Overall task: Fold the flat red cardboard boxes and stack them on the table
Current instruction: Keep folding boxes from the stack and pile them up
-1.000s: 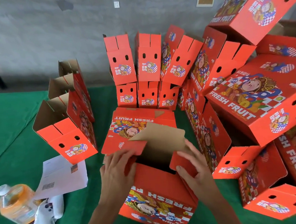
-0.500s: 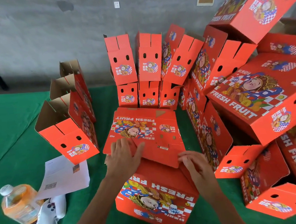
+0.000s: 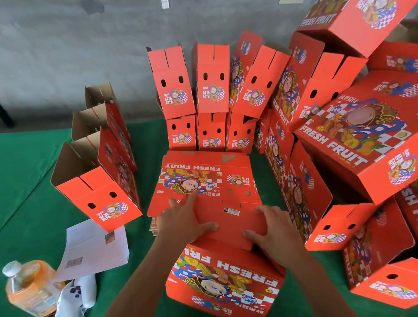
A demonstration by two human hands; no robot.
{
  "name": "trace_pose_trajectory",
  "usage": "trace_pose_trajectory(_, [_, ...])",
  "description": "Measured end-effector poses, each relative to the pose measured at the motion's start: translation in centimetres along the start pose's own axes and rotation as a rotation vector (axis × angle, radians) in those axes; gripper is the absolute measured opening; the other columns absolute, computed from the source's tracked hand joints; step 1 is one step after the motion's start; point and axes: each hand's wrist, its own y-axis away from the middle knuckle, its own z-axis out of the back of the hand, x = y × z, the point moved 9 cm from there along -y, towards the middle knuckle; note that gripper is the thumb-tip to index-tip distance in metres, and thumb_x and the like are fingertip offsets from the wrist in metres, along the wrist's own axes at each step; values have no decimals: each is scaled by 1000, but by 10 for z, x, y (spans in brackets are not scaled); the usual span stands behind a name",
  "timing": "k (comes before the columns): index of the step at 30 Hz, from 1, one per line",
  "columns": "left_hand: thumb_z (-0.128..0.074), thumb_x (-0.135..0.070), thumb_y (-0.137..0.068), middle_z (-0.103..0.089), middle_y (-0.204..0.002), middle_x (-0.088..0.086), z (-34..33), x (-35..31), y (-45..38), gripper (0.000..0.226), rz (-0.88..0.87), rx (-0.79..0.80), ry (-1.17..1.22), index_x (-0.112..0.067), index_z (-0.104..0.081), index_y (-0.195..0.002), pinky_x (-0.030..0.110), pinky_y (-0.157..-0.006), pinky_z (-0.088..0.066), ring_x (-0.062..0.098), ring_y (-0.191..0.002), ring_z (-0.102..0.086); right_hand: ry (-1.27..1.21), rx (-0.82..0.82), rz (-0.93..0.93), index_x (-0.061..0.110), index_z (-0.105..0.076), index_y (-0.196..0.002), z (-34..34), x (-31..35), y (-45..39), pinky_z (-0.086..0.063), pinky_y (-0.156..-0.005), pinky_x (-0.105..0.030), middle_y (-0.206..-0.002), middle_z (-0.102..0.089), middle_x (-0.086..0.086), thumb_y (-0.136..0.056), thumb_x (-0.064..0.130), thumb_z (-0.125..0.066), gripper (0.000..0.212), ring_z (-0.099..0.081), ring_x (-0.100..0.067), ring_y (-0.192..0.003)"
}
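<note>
A red cardboard box point(image 3: 225, 287) printed "FRESH FRUIT" stands in front of me on the green table point(image 3: 18, 176). Its top flaps lie folded down. My left hand point(image 3: 183, 221) presses flat on the left part of the flaps, fingers spread, thumb along the flap's near edge. My right hand point(image 3: 273, 228) presses the right part of the flaps, thumb at the flap edge. Behind the box lies a pile of flat red boxes point(image 3: 205, 181).
Folded red boxes are stacked at the back point(image 3: 191, 88), on the left point(image 3: 98, 184) and high on the right point(image 3: 369, 132). At the near left are a juice bottle point(image 3: 30, 288), sheets of paper point(image 3: 94, 246) and a white cloth item point(image 3: 74, 306).
The brown inner flap that stood up a second ago has been folded shut. Both hands moved onto the closed top and now press it flat.
</note>
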Motion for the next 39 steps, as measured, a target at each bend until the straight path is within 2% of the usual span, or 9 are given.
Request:
trace_pose_trajectory(5, [-29, -98, -77, -38, -152, 16, -6, 8, 2, 97, 0, -47, 15, -51, -5, -158, 53, -104, -45, 41, -136, -47, 74, 14, 10, 36, -47, -137, -5, 7, -5, -40, -108, -40, -128, -46, 11, -88, 69, -63, 61, -40, -13, -126])
trace_pose_trajectory(7, [-12, -91, -86, -40, -153, 14, -3, 4, 0, 83, -11, -79, 52, -50, -9, -158, 54, -106, -45, 40, -135, -49, -143, -86, -11, 32, -57, -126, 7, -1, -1, -42, -100, -35, -120, -52, 14, -90, 73, -53, 55, -48, -10, -120])
trace_pose_trajectory(11, [-17, -90, -87, -51, -142, 7, 1, 10, 1, 77, 12, -118, 95, -50, -17, -153, 56, -99, -51, 39, -124, -59, -600, -174, -338, 26, -65, -100, 4, -45, 18, -50, -92, -41, -104, -68, 1, -91, 80, -28, 65, -66, -19, -103])
trace_pose_trajectory(14, [-18, -97, -80, -55, -136, 7, 4, 15, 1, 86, 58, -125, 106, -50, -19, -151, 52, -95, -51, 39, -121, -62, -718, 107, -630, 27, -64, -107, -25, -71, 39, -60, -89, -49, -110, -70, -9, -89, 86, -18, 77, -69, -32, -105])
trace_pose_trajectory(20, [-17, -94, -83, -63, -123, 10, 5, 7, 3, 85, 90, -171, 80, -41, -28, -149, 48, -88, -51, 37, -112, -66, -828, 481, -843, 8, -52, -136, -56, -85, 78, -64, -60, -44, -99, -69, -25, -85, 91, -15, 105, -74, -39, -80])
trace_pose_trajectory(23, [-18, -93, -84, -65, -118, 9, 6, 7, 3, 83, 92, -181, 79, -39, -32, -145, 46, -84, -52, 35, -108, -67, -787, 559, -825, 2, -54, -136, -68, -87, 91, -62, -61, -38, -99, -75, -25, -90, 87, -18, 103, -77, -35, -82])
trace_pose_trajectory(28, [-22, -89, -87, -65, -126, 10, 9, 7, 4, 82, 89, -173, 137, -36, -30, -149, 49, -92, -53, 35, -114, -65, -906, 475, -760, 6, -65, -121, -65, -87, 94, -58, -65, -33, -101, -72, -19, -98, 73, -44, 74, -72, -23, -67])
trace_pose_trajectory(33, [-26, -88, -89, -64, -134, 9, 34, 22, 23, 87, 116, -200, 170, -30, -27, -153, 50, -98, -50, 36, -121, -63, -1104, 454, -743, 17, -64, -125, -55, -76, 99, -56, -61, -32, -82, -71, -15, -89, 71, -61, 65, -70, -25, -67])
trace_pose_trajectory(39, [-34, -83, -91, -66, -121, 17, 122, 42, 59, 74, 117, -458, 285, -17, -44, -123, 51, -92, -51, 42, -111, -65, -992, 442, -432, 26, -77, -101, 10, -31, 58, -59, -64, -34, -84, -69, -14, -76, 89, -60, 69, -65, -22, -63])
